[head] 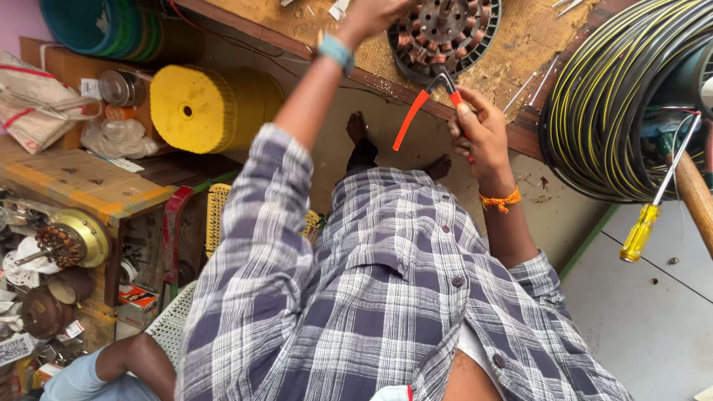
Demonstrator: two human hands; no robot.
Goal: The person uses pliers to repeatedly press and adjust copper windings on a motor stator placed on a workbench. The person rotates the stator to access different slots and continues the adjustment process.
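Observation:
A round motor stator (445, 33) with copper windings lies on a worn wooden bench (520, 44) at the top of the view. My left hand (371, 15), with a teal band on the wrist, reaches up and grips the stator's left rim; the frame edge cuts off part of the hand. My right hand (479, 130), with an orange thread at the wrist, holds pliers (427, 100) with red-orange handles. The pliers' jaws touch the stator's lower edge, and one handle hangs free to the left.
A big coil of black and yellow wire (624, 96) hangs at the right, with a yellow-handled screwdriver (642, 230) beside it. A yellow spool (197, 108), stacked tubs (96, 26) and fan motor parts (70, 238) crowd the left. Another person's leg (134, 364) shows at bottom left.

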